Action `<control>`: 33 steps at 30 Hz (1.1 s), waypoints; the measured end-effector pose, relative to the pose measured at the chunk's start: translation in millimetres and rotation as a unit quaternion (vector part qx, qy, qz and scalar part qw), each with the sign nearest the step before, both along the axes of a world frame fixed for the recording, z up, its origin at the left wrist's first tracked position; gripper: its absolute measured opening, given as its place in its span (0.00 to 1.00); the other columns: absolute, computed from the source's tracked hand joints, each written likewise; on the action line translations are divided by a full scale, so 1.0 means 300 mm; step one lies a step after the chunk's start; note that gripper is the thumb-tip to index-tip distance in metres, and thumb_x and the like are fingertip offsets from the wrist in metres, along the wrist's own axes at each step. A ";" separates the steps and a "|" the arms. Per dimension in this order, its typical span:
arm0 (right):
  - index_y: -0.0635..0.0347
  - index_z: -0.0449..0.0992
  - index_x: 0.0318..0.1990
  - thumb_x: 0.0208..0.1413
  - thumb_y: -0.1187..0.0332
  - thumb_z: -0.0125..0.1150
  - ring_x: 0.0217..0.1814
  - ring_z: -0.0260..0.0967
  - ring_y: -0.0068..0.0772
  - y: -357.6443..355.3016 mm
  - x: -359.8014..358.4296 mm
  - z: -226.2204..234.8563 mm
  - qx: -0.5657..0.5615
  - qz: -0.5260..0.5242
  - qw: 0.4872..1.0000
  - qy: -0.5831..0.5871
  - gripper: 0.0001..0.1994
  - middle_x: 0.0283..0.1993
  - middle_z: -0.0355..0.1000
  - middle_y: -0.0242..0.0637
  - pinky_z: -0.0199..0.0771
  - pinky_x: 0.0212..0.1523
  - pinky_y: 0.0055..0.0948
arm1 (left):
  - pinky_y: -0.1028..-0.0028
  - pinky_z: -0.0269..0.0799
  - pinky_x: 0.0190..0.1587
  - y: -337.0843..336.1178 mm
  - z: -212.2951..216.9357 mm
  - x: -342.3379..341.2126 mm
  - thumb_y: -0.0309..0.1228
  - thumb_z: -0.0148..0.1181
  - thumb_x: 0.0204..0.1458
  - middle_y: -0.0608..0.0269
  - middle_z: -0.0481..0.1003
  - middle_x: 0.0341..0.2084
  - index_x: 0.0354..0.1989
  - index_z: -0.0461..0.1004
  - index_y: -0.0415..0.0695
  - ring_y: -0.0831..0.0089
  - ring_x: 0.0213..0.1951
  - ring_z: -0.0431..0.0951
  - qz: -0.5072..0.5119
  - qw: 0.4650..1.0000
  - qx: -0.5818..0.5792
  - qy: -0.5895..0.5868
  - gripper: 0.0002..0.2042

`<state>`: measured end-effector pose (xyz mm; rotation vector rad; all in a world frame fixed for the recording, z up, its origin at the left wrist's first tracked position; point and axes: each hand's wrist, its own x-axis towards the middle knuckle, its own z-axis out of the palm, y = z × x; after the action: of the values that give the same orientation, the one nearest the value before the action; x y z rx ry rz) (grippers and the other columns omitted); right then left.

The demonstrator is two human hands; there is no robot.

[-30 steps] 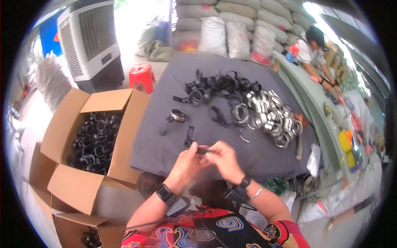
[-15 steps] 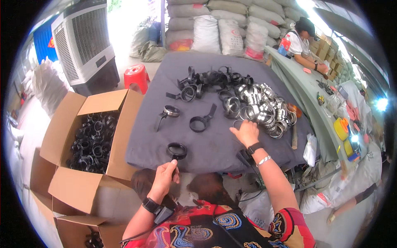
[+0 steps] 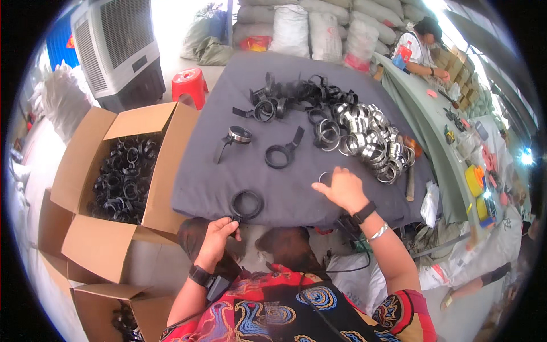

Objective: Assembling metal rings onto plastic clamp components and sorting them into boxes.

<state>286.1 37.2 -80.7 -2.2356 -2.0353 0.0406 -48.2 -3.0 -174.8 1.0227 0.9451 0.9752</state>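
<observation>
A grey cloth-covered table (image 3: 205,188) is seen from above, with the person's two forearms entering from the lower edge. The left hand (image 3: 219,232) is held at the near edge of the table, its fingers curled and pinched on the short tab of a black ring clamp (image 3: 246,204), which lies flat on the cloth just beyond the fingertips. The right hand (image 3: 341,188) is laid palm down further right on the cloth, fingers bent and close together over a thin metal ring (image 3: 322,176), of which only a small arc is seen at the fingertips; whether the ring is gripped cannot be told. A dark band is worn on each wrist, and a silver bracelet (image 3: 377,232) on the right.

Beyond the hands, two more black clamps with strap tails are lying apart on the cloth: one with a metal ring inside (image 3: 238,135) to the left, one (image 3: 280,155) near the middle. At the far right of the table a heap of shiny metal rings (image 3: 364,142) is piled, touching a heap of black clamps (image 3: 290,97) behind it.

To the left of the table an open cardboard box (image 3: 165,165) is filled with black clamps. A red plastic stool (image 3: 190,84) and a large air cooler (image 3: 117,48) are placed behind it. Another person (image 3: 419,48) is seated at a green bench at the upper right.
</observation>
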 end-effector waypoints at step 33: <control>0.61 0.67 0.53 0.51 0.59 0.59 0.57 0.63 0.48 0.112 -0.569 0.033 -0.064 0.513 0.856 0.025 0.24 0.49 0.66 0.47 0.63 0.56 0.47 | 0.80 0.62 0.32 0.014 -0.053 -0.011 0.30 0.53 0.56 0.70 0.72 0.19 0.26 0.74 0.40 0.82 0.26 0.68 -0.012 1.000 -0.016 -0.008 0.10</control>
<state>115.3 70.8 -70.8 -0.9042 -2.9649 0.3209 -51.6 1.2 -190.7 0.9964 0.9311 0.9442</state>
